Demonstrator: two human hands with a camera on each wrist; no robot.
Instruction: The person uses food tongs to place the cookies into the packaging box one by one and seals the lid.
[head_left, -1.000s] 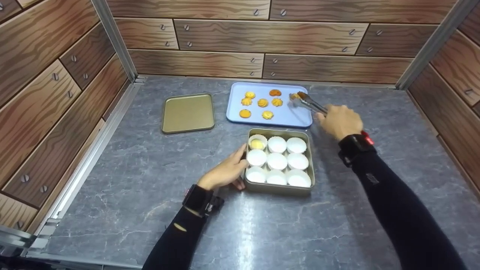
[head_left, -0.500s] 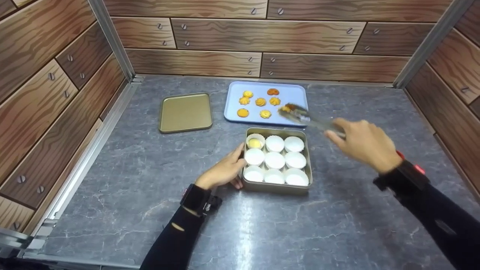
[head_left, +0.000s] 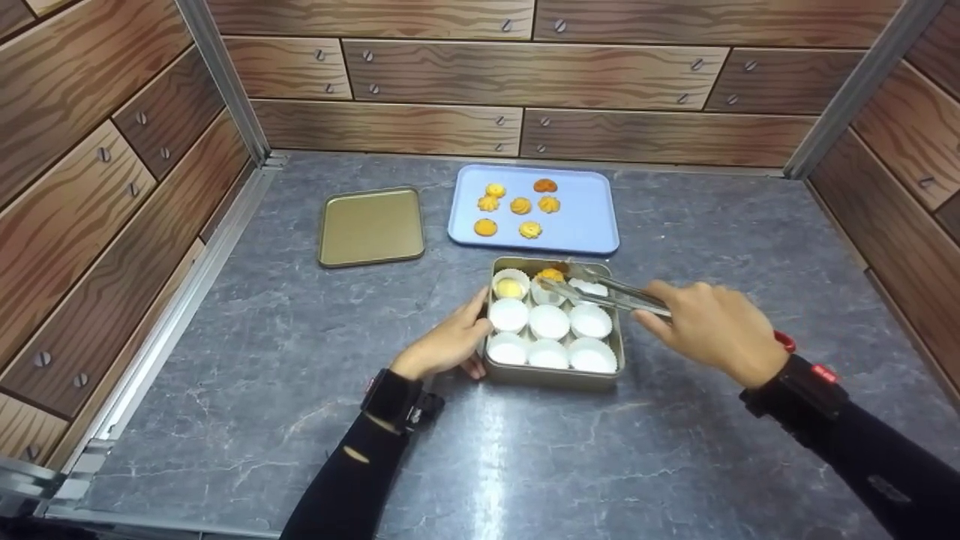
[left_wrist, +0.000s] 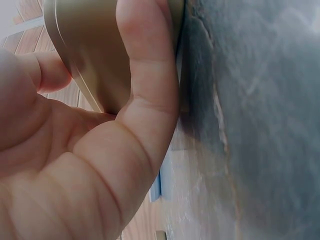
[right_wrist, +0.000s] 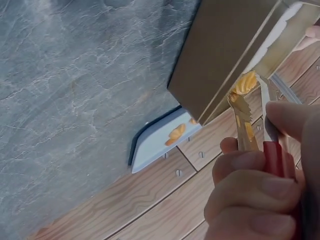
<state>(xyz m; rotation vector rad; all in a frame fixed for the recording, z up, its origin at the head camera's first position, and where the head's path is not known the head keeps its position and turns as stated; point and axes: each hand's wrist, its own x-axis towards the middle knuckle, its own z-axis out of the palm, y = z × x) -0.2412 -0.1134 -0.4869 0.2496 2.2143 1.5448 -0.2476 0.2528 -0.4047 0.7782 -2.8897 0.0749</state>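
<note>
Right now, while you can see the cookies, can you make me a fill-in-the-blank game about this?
1. The tongs are held in the person's ____ hand.
2. There are ____ cookies lying on the blue tray.
3. The gold tin has ____ white cups inside.
4. In the head view, the flat gold lid lies to the ____ of the blue tray.

Missing words: right; seven; nine; left.

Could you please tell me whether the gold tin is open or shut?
Open: the gold tin shows its white cups uncovered from above, with the tongs over some of them.
</note>
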